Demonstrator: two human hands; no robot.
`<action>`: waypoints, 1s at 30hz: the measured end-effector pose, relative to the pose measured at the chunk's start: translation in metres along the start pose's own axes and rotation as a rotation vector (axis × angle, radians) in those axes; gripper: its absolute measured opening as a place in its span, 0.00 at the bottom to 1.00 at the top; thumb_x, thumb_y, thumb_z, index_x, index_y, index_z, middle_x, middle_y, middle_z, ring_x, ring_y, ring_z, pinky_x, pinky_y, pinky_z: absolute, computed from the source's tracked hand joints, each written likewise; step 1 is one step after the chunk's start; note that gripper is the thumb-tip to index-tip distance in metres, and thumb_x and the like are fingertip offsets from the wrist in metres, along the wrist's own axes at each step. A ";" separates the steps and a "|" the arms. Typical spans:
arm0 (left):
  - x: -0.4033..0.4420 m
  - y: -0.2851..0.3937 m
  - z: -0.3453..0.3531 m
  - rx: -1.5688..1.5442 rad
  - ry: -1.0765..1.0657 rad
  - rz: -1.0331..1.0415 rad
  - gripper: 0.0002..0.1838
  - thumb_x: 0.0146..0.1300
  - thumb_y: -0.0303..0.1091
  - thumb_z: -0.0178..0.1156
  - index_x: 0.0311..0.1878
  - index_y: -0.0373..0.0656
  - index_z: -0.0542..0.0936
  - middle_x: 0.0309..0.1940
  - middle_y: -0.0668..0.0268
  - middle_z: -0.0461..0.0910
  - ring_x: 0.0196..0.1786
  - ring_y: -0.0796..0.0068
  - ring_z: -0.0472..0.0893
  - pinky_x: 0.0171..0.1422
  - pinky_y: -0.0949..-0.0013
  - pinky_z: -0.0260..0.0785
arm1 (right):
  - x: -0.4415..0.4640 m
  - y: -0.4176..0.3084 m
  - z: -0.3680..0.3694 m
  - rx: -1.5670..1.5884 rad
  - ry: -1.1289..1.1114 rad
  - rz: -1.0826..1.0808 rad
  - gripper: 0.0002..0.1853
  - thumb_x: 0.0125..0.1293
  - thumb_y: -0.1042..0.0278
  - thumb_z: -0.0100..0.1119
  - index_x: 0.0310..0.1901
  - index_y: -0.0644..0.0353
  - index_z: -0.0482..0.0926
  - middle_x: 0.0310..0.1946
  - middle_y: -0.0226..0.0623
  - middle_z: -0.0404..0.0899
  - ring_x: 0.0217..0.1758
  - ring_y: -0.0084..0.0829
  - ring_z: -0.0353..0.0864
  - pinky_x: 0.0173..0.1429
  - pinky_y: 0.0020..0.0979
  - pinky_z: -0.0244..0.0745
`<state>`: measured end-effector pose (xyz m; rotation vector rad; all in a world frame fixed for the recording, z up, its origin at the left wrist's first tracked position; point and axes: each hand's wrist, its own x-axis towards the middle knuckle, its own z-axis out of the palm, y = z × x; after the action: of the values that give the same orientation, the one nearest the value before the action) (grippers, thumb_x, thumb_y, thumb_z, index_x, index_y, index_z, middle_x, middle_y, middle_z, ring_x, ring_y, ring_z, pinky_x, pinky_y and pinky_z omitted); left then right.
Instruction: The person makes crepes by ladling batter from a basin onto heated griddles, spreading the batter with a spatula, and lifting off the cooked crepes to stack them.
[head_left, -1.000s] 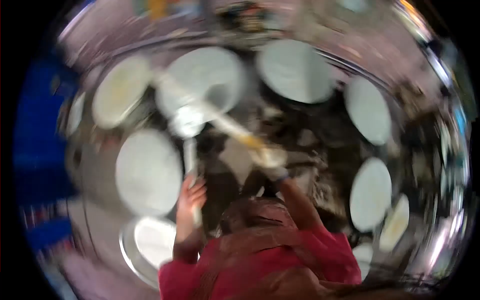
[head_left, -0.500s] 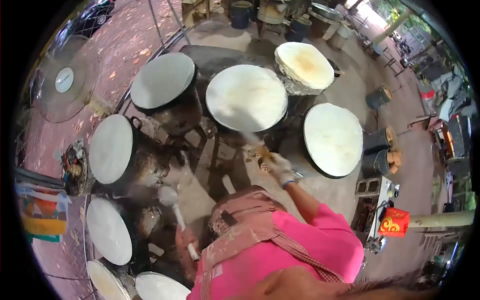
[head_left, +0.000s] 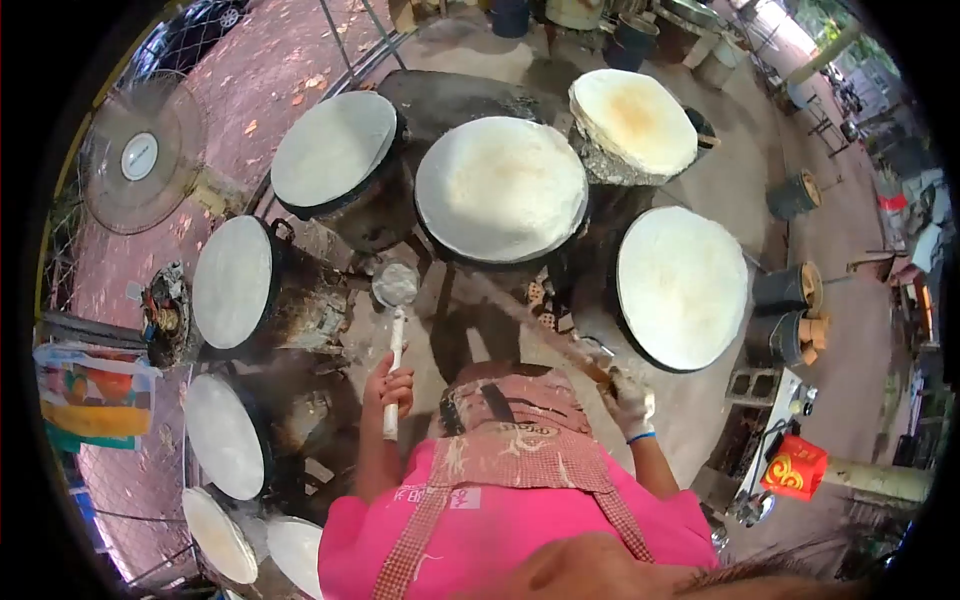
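Note:
My left hand point(head_left: 393, 388) is wrapped round the white handle of a ladle point(head_left: 396, 288), whose whitened bowl points away from me. On my right hand point(head_left: 629, 402) is a whitish glove, and its fingers close on the handle of a long, thin spatula point(head_left: 540, 327), blurred and slanting up to the left. Beyond the tools, a round griddle point(head_left: 501, 188) is covered by a white layer. Another white-covered griddle point(head_left: 682, 288) lies to the right of it, near my right hand.
More round griddles curve down the left side, one of them point(head_left: 232, 282) beside a fan point(head_left: 139, 157). A thick white stack point(head_left: 633, 122) stands at the back. To the right are buckets point(head_left: 778, 338) and a red bag point(head_left: 795, 467).
The view has turned and steadied. My left hand has raised the ladle toward the middle griddle. My right hand has moved right and back toward my body with the spatula.

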<state>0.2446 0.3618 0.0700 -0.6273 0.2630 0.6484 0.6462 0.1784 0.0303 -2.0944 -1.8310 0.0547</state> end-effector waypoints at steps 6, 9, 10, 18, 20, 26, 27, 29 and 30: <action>-0.025 0.011 -0.017 0.019 -0.118 0.105 0.20 0.71 0.43 0.40 0.61 0.46 0.66 0.19 0.70 0.57 0.16 0.82 0.58 0.14 0.77 0.54 | 0.116 0.010 0.057 -0.087 -0.203 -0.216 0.22 0.47 0.55 0.66 0.40 0.59 0.74 0.24 0.39 0.77 0.26 0.40 0.77 0.33 0.38 0.71; -0.055 0.022 -0.036 0.038 -0.094 0.223 0.20 0.70 0.42 0.43 0.61 0.45 0.65 0.17 0.74 0.56 0.14 0.86 0.55 0.13 0.80 0.51 | 0.202 -0.022 0.063 -0.150 -0.071 -0.383 0.18 0.50 0.63 0.57 0.45 0.56 0.73 0.36 0.38 0.76 0.32 0.40 0.77 0.39 0.40 0.69; -0.061 0.025 -0.039 -0.027 -0.104 0.212 0.19 0.69 0.43 0.44 0.59 0.44 0.67 0.16 0.75 0.56 0.13 0.87 0.55 0.13 0.80 0.51 | 0.225 -0.025 0.074 -0.152 -0.005 -0.475 0.21 0.51 0.63 0.55 0.49 0.55 0.72 0.39 0.39 0.75 0.32 0.41 0.77 0.40 0.41 0.69; -0.109 0.041 -0.040 0.019 0.029 0.619 0.09 0.66 0.37 0.49 0.33 0.46 0.64 0.14 0.75 0.58 0.11 0.87 0.56 0.10 0.81 0.51 | 0.361 -0.060 0.052 -0.367 -0.585 -0.633 0.12 0.52 0.62 0.54 0.37 0.55 0.78 0.34 0.45 0.80 0.35 0.45 0.80 0.39 0.41 0.75; -0.109 0.045 -0.040 -0.093 0.031 0.683 0.09 0.66 0.36 0.50 0.32 0.46 0.64 0.15 0.74 0.59 0.11 0.86 0.56 0.10 0.80 0.51 | 0.419 -0.037 0.054 -0.277 -0.362 -0.584 0.12 0.49 0.62 0.55 0.36 0.56 0.79 0.29 0.44 0.80 0.37 0.42 0.81 0.40 0.40 0.75; -0.089 0.045 -0.034 -0.054 0.056 0.737 0.08 0.64 0.34 0.52 0.33 0.44 0.64 0.16 0.73 0.60 0.12 0.86 0.57 0.11 0.82 0.52 | 0.589 -0.024 -0.051 -0.002 -0.048 -0.362 0.17 0.47 0.57 0.56 0.31 0.64 0.79 0.31 0.53 0.78 0.36 0.52 0.77 0.42 0.42 0.71; -0.082 0.044 -0.037 -0.006 0.033 0.739 0.08 0.64 0.34 0.52 0.33 0.44 0.64 0.16 0.73 0.60 0.12 0.86 0.57 0.12 0.82 0.52 | 0.617 -0.006 -0.060 0.082 -0.069 -0.280 0.14 0.49 0.60 0.58 0.31 0.65 0.78 0.27 0.47 0.78 0.30 0.42 0.76 0.37 0.39 0.70; -0.058 0.023 -0.037 -0.016 -0.047 0.699 0.08 0.65 0.34 0.51 0.33 0.43 0.65 0.16 0.72 0.60 0.13 0.85 0.58 0.13 0.82 0.52 | 0.656 0.037 -0.079 0.289 -0.049 -0.129 0.11 0.51 0.65 0.60 0.30 0.66 0.78 0.21 0.36 0.77 0.23 0.28 0.73 0.29 0.33 0.67; -0.046 0.013 -0.036 -0.020 -0.086 0.677 0.08 0.65 0.35 0.51 0.33 0.43 0.65 0.16 0.72 0.61 0.14 0.85 0.59 0.13 0.82 0.52 | 0.667 0.060 -0.087 0.416 -0.011 -0.051 0.11 0.50 0.66 0.60 0.29 0.67 0.78 0.20 0.31 0.75 0.21 0.23 0.70 0.27 0.31 0.65</action>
<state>0.1992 0.3253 0.0545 -0.5233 0.3932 1.3266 0.8329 0.7958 0.2293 -1.7596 -1.7014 0.3993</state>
